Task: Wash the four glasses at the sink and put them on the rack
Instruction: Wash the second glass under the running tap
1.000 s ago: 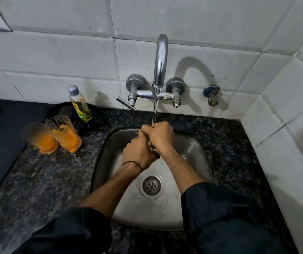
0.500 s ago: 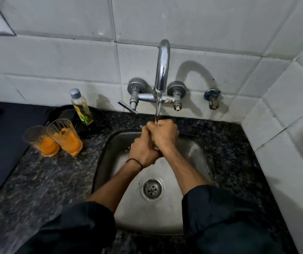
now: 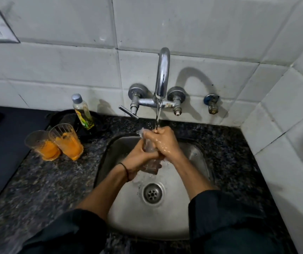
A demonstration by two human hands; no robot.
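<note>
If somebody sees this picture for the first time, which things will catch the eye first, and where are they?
First come the two hands, the left hand and the right hand, clasped around a clear glass above the steel sink, in the stream from the chrome tap. Next are the two orange-stained glasses standing together on the dark counter left of the sink, with a small bottle behind them near the tiled wall.
</note>
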